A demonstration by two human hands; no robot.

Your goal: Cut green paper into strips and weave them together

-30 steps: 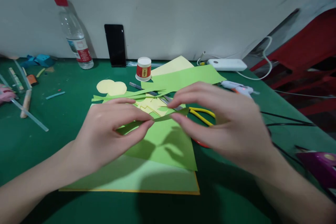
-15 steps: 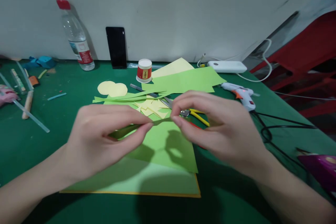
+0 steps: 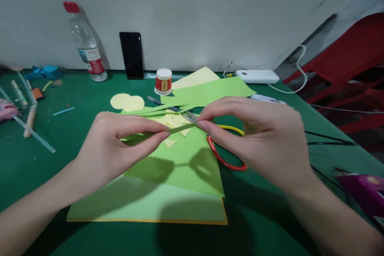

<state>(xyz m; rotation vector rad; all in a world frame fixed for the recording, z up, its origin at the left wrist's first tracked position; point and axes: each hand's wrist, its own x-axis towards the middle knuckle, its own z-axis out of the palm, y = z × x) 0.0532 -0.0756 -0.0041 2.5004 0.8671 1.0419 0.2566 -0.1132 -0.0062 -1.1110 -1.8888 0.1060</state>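
Observation:
Between my two hands a narrow green paper strip [image 3: 182,127] is stretched above the table. My left hand [image 3: 120,144] pinches it between thumb and fingertips, and my right hand [image 3: 255,140] pinches the other end. Below lie green paper sheets [image 3: 192,180] on a pale green, orange-edged stack [image 3: 144,204]. Behind the strip are pale yellow paper scraps [image 3: 171,143] and more cut green strips [image 3: 144,111]. Scissors with red and yellow handles [image 3: 228,165] lie partly hidden behind my right hand.
At the back stand a water bottle [image 3: 87,48], a black phone [image 3: 131,56] and a small red-and-white tub [image 3: 163,82]. A glue gun [image 3: 267,98] is mostly covered by my right hand. Glue sticks [image 3: 37,135] lie left; a white power strip [image 3: 258,76] sits back right.
Both hands have risen slightly, and the strip between them is now straighter. My right hand has moved over the glue gun, and more of the scissors' red handle shows.

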